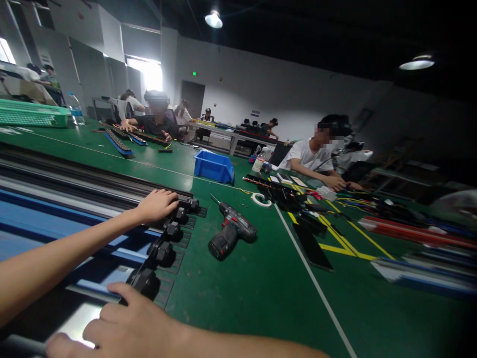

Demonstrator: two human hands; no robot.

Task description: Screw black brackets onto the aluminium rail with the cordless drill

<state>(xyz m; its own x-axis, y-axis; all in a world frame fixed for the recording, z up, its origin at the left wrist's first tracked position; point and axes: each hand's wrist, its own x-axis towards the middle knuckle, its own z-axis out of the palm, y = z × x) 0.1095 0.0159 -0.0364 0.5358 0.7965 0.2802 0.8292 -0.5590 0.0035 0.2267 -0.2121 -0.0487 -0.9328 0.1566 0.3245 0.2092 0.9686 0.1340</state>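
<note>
Long aluminium and black rails (74,194) lie side by side on the green table (261,298), their ends fitted with a row of black end caps (164,251). My left hand (156,205) reaches far forward and rests on the end of the furthest black rail, fingers curled over it. Close to the camera, my right hand (122,323) lies flat on a silver rail, fingers stretched out, the index finger touching the nearest black cap (144,282). A cordless drill (231,231) lies on its side to the right of the caps, apart from both hands.
A blue bin (214,166), a roll of white tape (261,200) and black parts with wires (298,199) sit further back. Red and blue rails (417,233) lie at the right. Several seated people work around the tables. A green basket (33,114) stands at the far left.
</note>
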